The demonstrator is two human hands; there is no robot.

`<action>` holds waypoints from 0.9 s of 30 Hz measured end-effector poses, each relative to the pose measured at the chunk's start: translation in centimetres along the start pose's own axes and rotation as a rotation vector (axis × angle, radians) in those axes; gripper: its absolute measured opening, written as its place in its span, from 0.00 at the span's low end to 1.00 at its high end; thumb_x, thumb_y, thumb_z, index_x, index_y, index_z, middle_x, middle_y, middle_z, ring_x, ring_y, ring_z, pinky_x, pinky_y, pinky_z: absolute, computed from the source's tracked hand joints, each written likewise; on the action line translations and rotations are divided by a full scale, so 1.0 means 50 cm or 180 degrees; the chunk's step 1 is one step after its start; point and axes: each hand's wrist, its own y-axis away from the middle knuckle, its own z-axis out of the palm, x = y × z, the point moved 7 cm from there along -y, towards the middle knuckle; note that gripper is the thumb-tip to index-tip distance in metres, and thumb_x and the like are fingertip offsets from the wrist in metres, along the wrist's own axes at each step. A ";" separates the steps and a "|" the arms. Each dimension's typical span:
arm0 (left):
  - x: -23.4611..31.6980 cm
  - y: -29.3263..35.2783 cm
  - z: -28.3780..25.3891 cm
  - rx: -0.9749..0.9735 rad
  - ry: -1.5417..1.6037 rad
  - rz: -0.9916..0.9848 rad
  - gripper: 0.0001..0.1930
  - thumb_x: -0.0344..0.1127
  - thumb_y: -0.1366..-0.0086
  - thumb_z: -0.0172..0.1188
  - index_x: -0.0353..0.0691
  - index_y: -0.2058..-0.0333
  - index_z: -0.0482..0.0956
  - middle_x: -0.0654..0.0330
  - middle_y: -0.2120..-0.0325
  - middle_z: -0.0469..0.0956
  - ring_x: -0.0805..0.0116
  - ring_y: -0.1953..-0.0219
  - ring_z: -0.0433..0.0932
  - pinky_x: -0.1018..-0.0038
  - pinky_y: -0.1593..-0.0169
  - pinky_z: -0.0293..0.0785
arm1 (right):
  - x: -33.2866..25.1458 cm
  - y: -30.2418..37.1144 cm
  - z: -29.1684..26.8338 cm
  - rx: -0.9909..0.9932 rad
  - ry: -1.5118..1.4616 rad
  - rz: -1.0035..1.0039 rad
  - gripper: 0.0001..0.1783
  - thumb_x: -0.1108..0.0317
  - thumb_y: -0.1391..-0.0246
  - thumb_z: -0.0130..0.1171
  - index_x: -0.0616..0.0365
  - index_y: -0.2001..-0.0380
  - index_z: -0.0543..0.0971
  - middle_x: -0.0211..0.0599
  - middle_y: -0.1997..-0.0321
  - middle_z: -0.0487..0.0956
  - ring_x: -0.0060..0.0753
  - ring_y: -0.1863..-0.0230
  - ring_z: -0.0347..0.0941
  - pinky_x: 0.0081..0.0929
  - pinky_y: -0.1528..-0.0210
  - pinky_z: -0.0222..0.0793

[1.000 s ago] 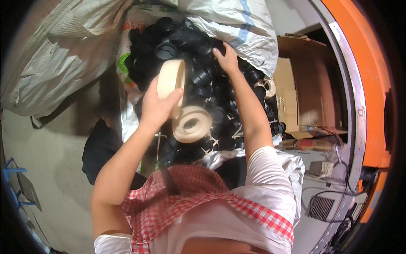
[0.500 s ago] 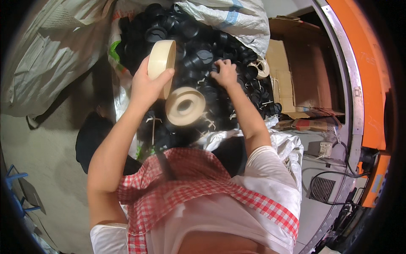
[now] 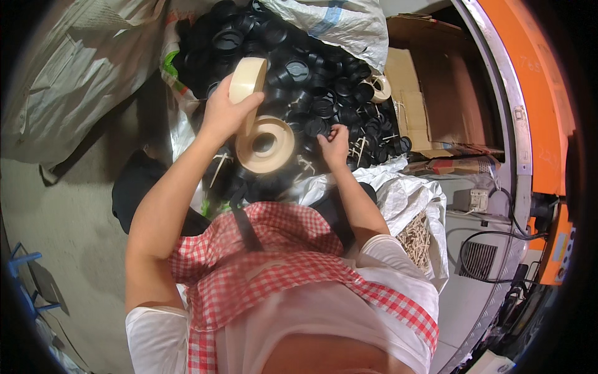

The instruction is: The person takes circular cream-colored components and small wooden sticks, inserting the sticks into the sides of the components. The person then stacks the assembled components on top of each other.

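Note:
My left hand [image 3: 224, 111] is closed around the rim of a cream plastic ring [image 3: 248, 82], holding it on edge above a heap of black round plastic caps [image 3: 298, 70]. Just below it, a second cream ring [image 3: 266, 144] with a round hole in its middle lies tilted on the heap. My right hand [image 3: 335, 148] is among the caps on the right, its fingers curled together beside a black cap [image 3: 316, 127]. Whatever may be between those fingertips is hidden.
Another cream ring [image 3: 380, 89] lies at the heap's right side. White woven sacking [image 3: 349, 25] surrounds the caps. At right stand an open cardboard box [image 3: 408, 93] and an orange machine [image 3: 539, 106]. A white bag [image 3: 430, 193] holds thin beige pieces [image 3: 416, 243].
My right hand has drawn back toward me across the caps, its fingers now more curled. The left hand keeps hold of its ring, which has shifted slightly right.

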 end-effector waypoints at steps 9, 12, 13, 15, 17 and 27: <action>-0.001 0.000 0.020 -0.0305 0.0350 -0.0228 0.31 0.39 0.46 0.65 0.34 0.46 0.65 0.57 0.55 0.74 0.71 0.55 0.73 0.73 0.51 0.69 | 0.023 -0.038 0.030 -0.0408 0.1318 0.0324 0.30 0.66 0.65 0.66 0.62 0.54 0.72 0.51 0.53 0.73 0.52 0.53 0.71 0.38 0.51 0.67; 0.008 0.002 0.026 -0.0352 0.0430 -0.0209 0.33 0.39 0.47 0.66 0.35 0.45 0.64 0.57 0.55 0.74 0.71 0.55 0.73 0.74 0.51 0.69 | 0.111 0.001 0.042 -0.1597 0.0438 0.0908 0.24 0.65 0.66 0.67 0.64 0.62 0.76 0.49 0.62 0.77 0.45 0.62 0.75 0.35 0.59 0.71; 0.010 0.003 0.029 -0.0346 0.0529 -0.0229 0.33 0.39 0.48 0.67 0.35 0.45 0.64 0.57 0.56 0.74 0.71 0.55 0.73 0.74 0.51 0.69 | 0.132 0.034 0.058 -0.2173 -0.0280 0.1492 0.22 0.64 0.66 0.67 0.64 0.65 0.78 0.48 0.63 0.78 0.43 0.63 0.76 0.35 0.61 0.71; 0.003 0.005 0.034 -0.0393 0.0511 -0.0309 0.32 0.38 0.48 0.67 0.35 0.46 0.65 0.58 0.56 0.74 0.71 0.55 0.73 0.74 0.52 0.69 | 0.081 0.043 0.042 -0.1896 -0.0235 0.1444 0.22 0.62 0.66 0.69 0.66 0.67 0.78 0.44 0.59 0.77 0.33 0.58 0.73 0.29 0.60 0.69; 0.000 0.012 0.041 -0.0458 0.0472 -0.0394 0.32 0.37 0.48 0.67 0.36 0.46 0.65 0.58 0.57 0.74 0.72 0.56 0.73 0.74 0.52 0.70 | -0.086 0.017 -0.018 -0.0435 0.0451 -0.0863 0.22 0.61 0.63 0.68 0.68 0.68 0.78 0.49 0.49 0.71 0.35 0.48 0.68 0.32 0.52 0.66; 0.013 0.057 0.065 -0.1700 0.1535 -0.1546 0.23 0.39 0.43 0.60 0.39 0.49 0.69 0.62 0.57 0.73 0.75 0.57 0.73 0.75 0.59 0.75 | -0.422 0.113 -0.015 -0.0894 -0.0055 -0.3591 0.15 0.70 0.58 0.62 0.65 0.67 0.70 0.60 0.40 0.58 0.59 0.39 0.55 0.43 0.40 0.56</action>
